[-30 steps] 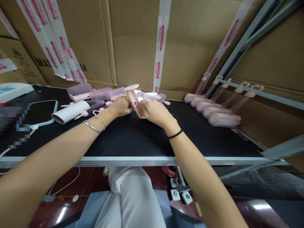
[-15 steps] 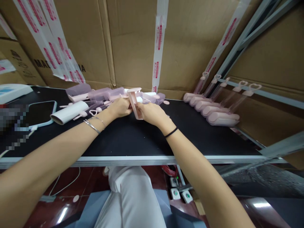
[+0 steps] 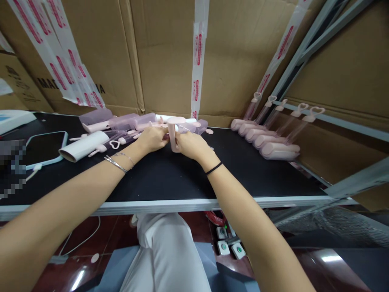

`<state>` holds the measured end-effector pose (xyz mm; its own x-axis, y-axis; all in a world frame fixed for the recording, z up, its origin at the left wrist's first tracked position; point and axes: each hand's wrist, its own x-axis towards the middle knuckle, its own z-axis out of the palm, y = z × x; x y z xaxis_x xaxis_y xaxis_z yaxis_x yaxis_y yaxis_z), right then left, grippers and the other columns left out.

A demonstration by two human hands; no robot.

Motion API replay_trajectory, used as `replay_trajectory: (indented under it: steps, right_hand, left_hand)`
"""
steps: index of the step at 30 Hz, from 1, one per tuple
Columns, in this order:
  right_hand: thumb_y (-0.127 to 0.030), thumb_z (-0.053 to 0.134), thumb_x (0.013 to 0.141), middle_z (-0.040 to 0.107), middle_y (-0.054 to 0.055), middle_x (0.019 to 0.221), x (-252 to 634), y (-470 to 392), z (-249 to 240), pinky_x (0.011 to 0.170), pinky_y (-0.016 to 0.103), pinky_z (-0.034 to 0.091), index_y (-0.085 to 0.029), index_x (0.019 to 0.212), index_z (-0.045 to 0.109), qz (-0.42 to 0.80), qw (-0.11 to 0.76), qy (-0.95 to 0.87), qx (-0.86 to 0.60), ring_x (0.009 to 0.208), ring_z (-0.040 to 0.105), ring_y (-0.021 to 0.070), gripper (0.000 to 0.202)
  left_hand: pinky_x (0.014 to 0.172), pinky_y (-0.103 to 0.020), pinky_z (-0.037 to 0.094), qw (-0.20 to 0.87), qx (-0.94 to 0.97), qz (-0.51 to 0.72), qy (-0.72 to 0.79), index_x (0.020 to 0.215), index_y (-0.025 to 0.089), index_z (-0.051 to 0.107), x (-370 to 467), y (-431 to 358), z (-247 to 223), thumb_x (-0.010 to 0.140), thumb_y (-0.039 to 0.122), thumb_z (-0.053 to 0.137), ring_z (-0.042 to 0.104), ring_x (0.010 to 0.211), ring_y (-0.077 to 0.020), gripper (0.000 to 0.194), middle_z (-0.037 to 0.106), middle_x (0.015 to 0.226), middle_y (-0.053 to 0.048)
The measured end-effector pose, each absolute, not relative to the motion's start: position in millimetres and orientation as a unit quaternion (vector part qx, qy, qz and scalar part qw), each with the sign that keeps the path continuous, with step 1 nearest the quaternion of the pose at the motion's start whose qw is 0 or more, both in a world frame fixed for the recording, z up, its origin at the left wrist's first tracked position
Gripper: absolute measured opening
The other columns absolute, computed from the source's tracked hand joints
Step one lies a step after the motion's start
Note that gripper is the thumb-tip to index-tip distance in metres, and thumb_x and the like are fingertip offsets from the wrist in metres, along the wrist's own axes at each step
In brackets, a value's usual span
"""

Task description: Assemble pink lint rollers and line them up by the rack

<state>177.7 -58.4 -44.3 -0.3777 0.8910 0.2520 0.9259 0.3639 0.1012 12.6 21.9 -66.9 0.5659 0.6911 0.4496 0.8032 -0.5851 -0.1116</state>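
Observation:
A pale pink plastic part (image 3: 172,136) with a rounded flat top and a long narrow body stands nearly upright at the middle of the table. My right hand (image 3: 193,145) is closed on its right side. Just left of it, my left hand (image 3: 152,139) has its fingers curled in close to the part; what they hold, if anything, is hidden. Behind both hands lies a loose pile of translucent mauve sleeves (image 3: 146,120) and pink pieces. A pink heart-shaped loop (image 3: 114,144) and a white oval tube (image 3: 83,147) lie left of my left wrist.
Several pink cylinders with clear stems and heart-shaped ends (image 3: 279,151) stand in a row at the right. A phone (image 3: 45,148) with a cable lies at the left. Cardboard (image 3: 164,61) rises behind the black table (image 3: 164,178), and a metal frame (image 3: 343,190) borders the right side.
The pink part has turned from a slant to nearly upright, its top now level, in my right hand. My left hand stays beside it. The whole view has shifted slightly.

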Motion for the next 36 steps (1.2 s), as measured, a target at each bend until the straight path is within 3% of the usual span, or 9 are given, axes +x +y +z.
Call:
replay_trajectory:
  steps: [6,11,18,21,23,25,27,32,36]
  right_hand:
    - [-0.023,0.034,0.095,0.070,0.019,0.105,188,-68,-32,0.078,0.037,0.050,-0.015,0.110,0.065,-0.137,0.103,-0.770,-0.615,0.096,0.068,0.0291,0.036]
    - [-0.016,0.038,0.091,0.067,0.020,0.110,213,-76,-14,0.081,0.039,0.048,-0.013,0.109,0.065,-0.131,0.144,-0.660,-0.726,0.100,0.065,0.0300,0.033]
    - [-0.025,0.038,0.093,0.066,0.019,0.104,308,-106,22,0.079,0.037,0.044,-0.014,0.104,0.065,-0.210,0.303,-0.456,-0.810,0.099,0.061,0.0276,0.031]
    - [-0.026,0.047,0.089,0.063,0.025,0.113,366,-118,16,0.081,0.039,0.043,-0.010,0.113,0.062,-0.211,0.317,-0.347,-0.857,0.107,0.060,0.0307,0.033]
    - [-0.033,0.057,0.085,0.057,0.033,0.121,396,-120,3,0.081,0.038,0.041,-0.002,0.129,0.052,-0.195,0.329,-0.285,-0.879,0.113,0.058,0.0327,0.054]
    - [-0.040,0.064,0.080,0.055,0.038,0.121,418,-117,-12,0.080,0.036,0.041,0.005,0.134,0.044,-0.169,0.339,-0.263,-0.887,0.117,0.057,0.0335,0.073]
    - [-0.040,0.069,0.076,0.059,0.036,0.117,431,-112,-28,0.078,0.034,0.043,0.006,0.131,0.047,-0.138,0.349,-0.264,-0.888,0.115,0.058,0.0336,0.075]
    - [-0.027,0.066,0.075,0.068,0.027,0.103,447,-104,-48,0.074,0.035,0.045,-0.006,0.102,0.070,-0.099,0.324,-0.300,-0.892,0.097,0.065,0.0318,0.035]
    - [-0.027,0.061,0.074,0.070,0.016,0.090,437,-106,-34,0.074,0.034,0.044,-0.013,0.092,0.071,-0.147,0.329,-0.347,-0.866,0.089,0.064,0.0271,0.025]
  left_hand:
    - [0.085,-0.041,0.048,0.165,-0.842,-0.185,-0.480,0.118,0.011,0.059,14,23,-60,0.085,0.024,0.045,0.064,0.102,-0.0328,0.038,0.068,0.109,-0.018]
    - [0.096,-0.055,0.040,0.160,-0.826,-0.175,-0.512,0.136,0.006,0.044,16,23,-65,0.082,0.024,0.044,0.047,0.122,-0.0428,0.057,0.052,0.134,-0.026]
    - [0.090,-0.058,0.042,0.168,-0.781,-0.197,-0.569,0.123,0.001,0.053,12,9,-51,0.086,0.025,0.041,0.047,0.117,-0.0451,0.046,0.052,0.127,-0.031]
    - [0.092,-0.056,0.040,0.194,-0.775,-0.240,-0.552,0.119,0.003,0.057,14,4,-45,0.086,0.024,0.043,0.046,0.119,-0.0436,0.041,0.052,0.128,-0.029]
    - [0.096,-0.055,0.038,0.176,-0.800,-0.257,-0.512,0.120,0.007,0.059,20,3,-45,0.089,0.026,0.041,0.045,0.123,-0.0411,0.041,0.054,0.129,-0.025]
    - [0.098,-0.052,0.038,0.142,-0.855,-0.243,-0.437,0.120,0.013,0.061,26,1,-44,0.091,0.028,0.036,0.048,0.122,-0.0363,0.041,0.058,0.127,-0.020]
    - [0.096,-0.046,0.042,0.096,-0.909,-0.200,-0.353,0.113,0.018,0.066,30,-5,-39,0.092,0.031,0.034,0.058,0.112,-0.0293,0.040,0.065,0.117,-0.013]
    - [0.061,-0.030,0.053,-0.193,-0.923,0.027,-0.332,0.089,0.022,0.071,9,-27,-8,0.084,0.036,0.044,0.067,0.065,-0.0188,0.031,0.073,0.082,-0.006]
    - [0.050,-0.029,0.054,-0.368,-0.829,0.215,-0.363,0.084,0.023,0.071,-21,-23,0,0.072,0.030,0.053,0.070,0.066,-0.0230,0.023,0.075,0.087,-0.010]
